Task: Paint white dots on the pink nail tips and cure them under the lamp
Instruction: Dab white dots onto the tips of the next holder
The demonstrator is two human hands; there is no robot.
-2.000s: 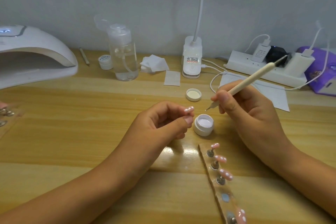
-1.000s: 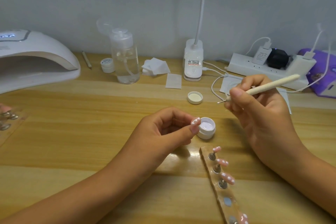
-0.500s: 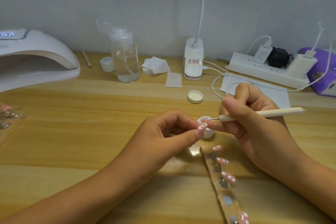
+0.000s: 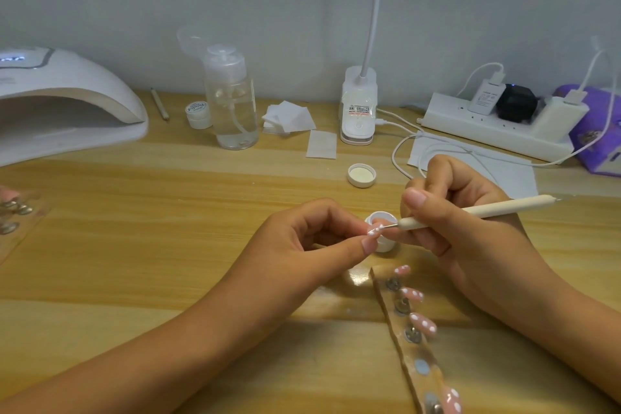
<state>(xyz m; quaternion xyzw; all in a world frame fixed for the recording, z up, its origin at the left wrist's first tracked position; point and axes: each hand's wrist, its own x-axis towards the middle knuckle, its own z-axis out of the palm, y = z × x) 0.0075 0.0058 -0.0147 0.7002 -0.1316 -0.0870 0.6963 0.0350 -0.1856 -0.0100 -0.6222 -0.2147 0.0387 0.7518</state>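
My left hand point(image 4: 312, 239) pinches a pink nail tip point(image 4: 475, 231) between thumb and fingers, just in front of the small open white paint jar point(image 4: 383, 245). My right hand point(image 4: 463, 228) grips a cream dotting pen point(image 4: 477, 210) like a pencil, and its metal point touches the held tip, which bears white dots. A clear holder strip point(image 4: 408, 339) lies at the front right with several pink dotted tips point(image 4: 423, 323) on its studs. The white curing lamp point(image 4: 64, 101) stands at the far left.
The jar's lid point(image 4: 361, 175) lies behind the hands. A clear pump bottle point(image 4: 232, 101), a small white pot point(image 4: 198, 114), cotton pads point(image 4: 289, 118), a desk lamp base point(image 4: 358, 107) and a power strip point(image 4: 497, 126) with cables line the back. Another holder strip point(image 4: 13, 215) sits at the left edge.
My right hand lifted the pen from the jar, swung it level and brought its point down onto the nail tip. My left hand has edged right, toward the jar.
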